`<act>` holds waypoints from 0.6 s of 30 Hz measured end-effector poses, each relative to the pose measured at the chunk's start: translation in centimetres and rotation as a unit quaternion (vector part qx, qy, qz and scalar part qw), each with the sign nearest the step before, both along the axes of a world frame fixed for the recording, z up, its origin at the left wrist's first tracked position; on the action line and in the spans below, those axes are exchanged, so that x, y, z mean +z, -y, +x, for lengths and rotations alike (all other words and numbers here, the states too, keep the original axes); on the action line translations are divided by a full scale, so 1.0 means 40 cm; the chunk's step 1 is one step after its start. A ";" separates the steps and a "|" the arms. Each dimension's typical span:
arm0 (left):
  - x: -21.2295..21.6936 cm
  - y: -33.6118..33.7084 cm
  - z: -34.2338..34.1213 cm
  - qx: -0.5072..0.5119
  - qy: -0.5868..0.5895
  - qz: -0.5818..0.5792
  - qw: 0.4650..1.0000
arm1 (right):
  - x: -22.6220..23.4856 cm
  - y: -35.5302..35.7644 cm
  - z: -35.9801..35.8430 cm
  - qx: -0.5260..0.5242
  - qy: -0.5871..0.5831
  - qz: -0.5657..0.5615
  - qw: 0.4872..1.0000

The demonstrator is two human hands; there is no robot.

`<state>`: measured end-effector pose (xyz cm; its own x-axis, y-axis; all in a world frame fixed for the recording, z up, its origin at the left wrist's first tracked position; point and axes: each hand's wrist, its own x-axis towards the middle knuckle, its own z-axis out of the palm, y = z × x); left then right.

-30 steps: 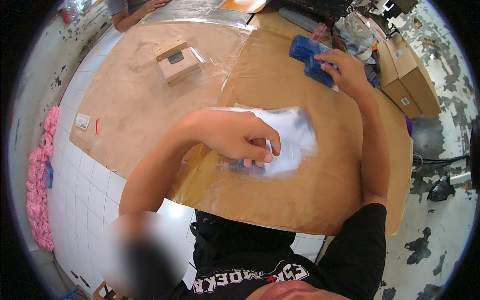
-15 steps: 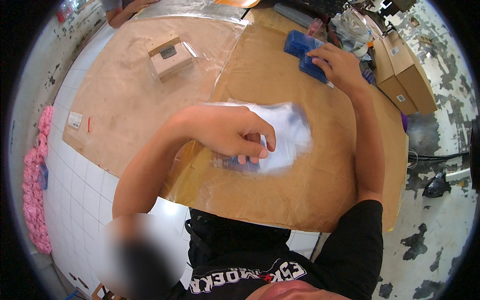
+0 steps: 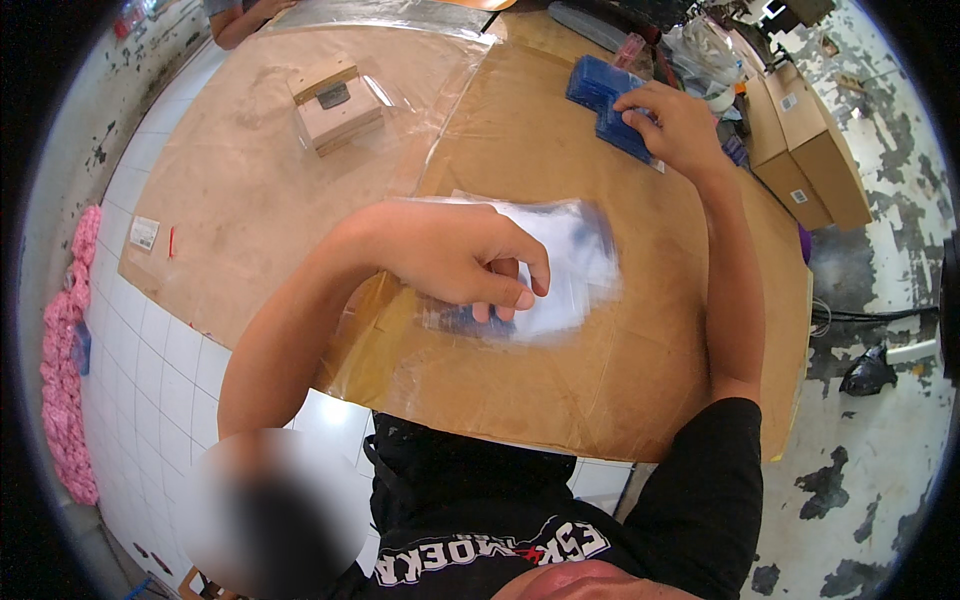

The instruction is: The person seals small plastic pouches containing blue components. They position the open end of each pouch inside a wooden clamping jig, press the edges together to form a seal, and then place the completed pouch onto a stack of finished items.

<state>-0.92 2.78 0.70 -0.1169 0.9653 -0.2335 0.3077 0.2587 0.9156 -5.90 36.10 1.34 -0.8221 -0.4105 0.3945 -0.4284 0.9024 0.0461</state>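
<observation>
My left hand [image 3: 455, 255] lies over a loose pile of clear plastic sleeves [image 3: 575, 250] with white showing through. Its fingers curl in, the thumb near the index finger, and whatever sits under the fingertips is hidden. A dark blue patch shows in the sleeves beneath those fingertips. At the far right of the table, my right hand [image 3: 675, 125] reaches to stacked flat blue packets [image 3: 622, 137]. Its fingers bend over the nearer stack with the thumb drawn in close. A second blue stack [image 3: 592, 80] sits just beyond, touching the first.
A wooden block fixture [image 3: 338, 110] with a dark metal piece stands at the far left. A white label [image 3: 144, 233] and a thin red strip [image 3: 171, 242] lie by the left edge. Cardboard boxes [image 3: 810, 150] and clutter line the right. Another person's arm [image 3: 240, 25] rests at the far edge.
The whole view has shifted slightly. Both hands keep their places, the left on the plastic sleeves and the right at the blue packets.
</observation>
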 end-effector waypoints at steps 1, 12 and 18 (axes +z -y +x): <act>0.000 0.000 0.000 0.000 -0.002 0.000 1.000 | 0.001 0.002 0.000 -0.001 0.001 -0.002 1.000; -0.005 0.000 -0.001 -0.001 -0.003 0.005 1.000 | 0.014 0.016 0.002 -0.030 0.029 -0.017 0.999; -0.004 0.002 -0.001 0.007 0.006 0.000 1.000 | -0.052 -0.001 -0.035 -0.037 -0.083 0.023 0.996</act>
<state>-0.97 2.69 0.53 -0.1273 0.9637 -0.2345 0.2927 0.2624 0.9195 -7.31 36.14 -0.72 -0.7762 -0.3714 0.5095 -0.3429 0.9268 0.1533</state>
